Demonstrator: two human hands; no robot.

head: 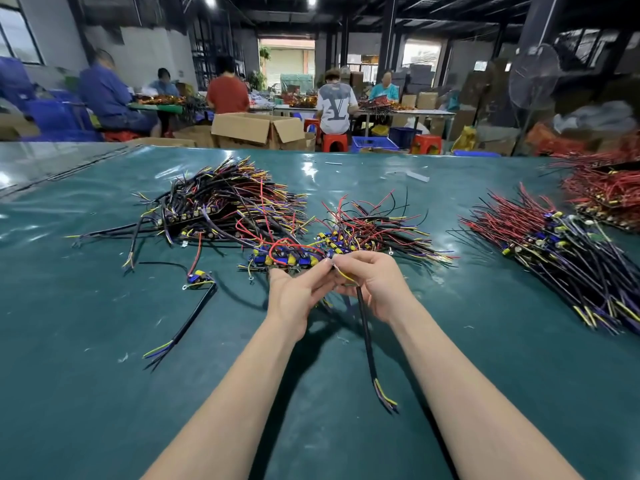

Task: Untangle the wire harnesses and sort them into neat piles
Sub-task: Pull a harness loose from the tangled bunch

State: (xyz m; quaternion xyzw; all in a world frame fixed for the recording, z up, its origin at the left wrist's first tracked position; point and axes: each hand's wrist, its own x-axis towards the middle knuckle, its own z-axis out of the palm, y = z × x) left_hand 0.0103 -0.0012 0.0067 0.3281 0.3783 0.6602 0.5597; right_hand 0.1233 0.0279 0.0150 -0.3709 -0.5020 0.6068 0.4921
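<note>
Both hands are close together low over the glossy dark green surface point(104, 375), their fingertips almost meeting. The left hand point(298, 296) and the right hand point(375, 285) each pinch the upper end of one black-sheathed wire harness point(364, 327), with fingers curled round its thin yellow and purple leads. Its black cable hangs from between the hands back toward the person and ends in splayed yellow and purple tips. Whether those tips touch the surface cannot be told. Just beyond the fingertips lies a short row of blue and yellow components point(289, 259) with a red wire looping over it. The row meets the near edge of a loose tangle of red, black and yellow wires point(367, 225) just ahead of the right hand. Farther ahead and to the left of the left hand sits a larger tangled heap of mostly black wires point(221, 202) with yellow, red and purple ends sticking out. Near the left of the left hand, a single harness with a blue and yellow part point(196, 278) lies apart from the heaps, its black cable running back toward the person. Well to the right of the right hand is a neat pile of red and black harnesses point(554, 244) with the wires lying parallel. Beyond it, a mass of red wires point(602, 195) reaches the frame edge. Far ahead of the hands, past the surface's far edge, stand an open brown cardboard box point(256, 128) and a red plastic stool point(334, 142), with blurred people seated at other tables.
</note>
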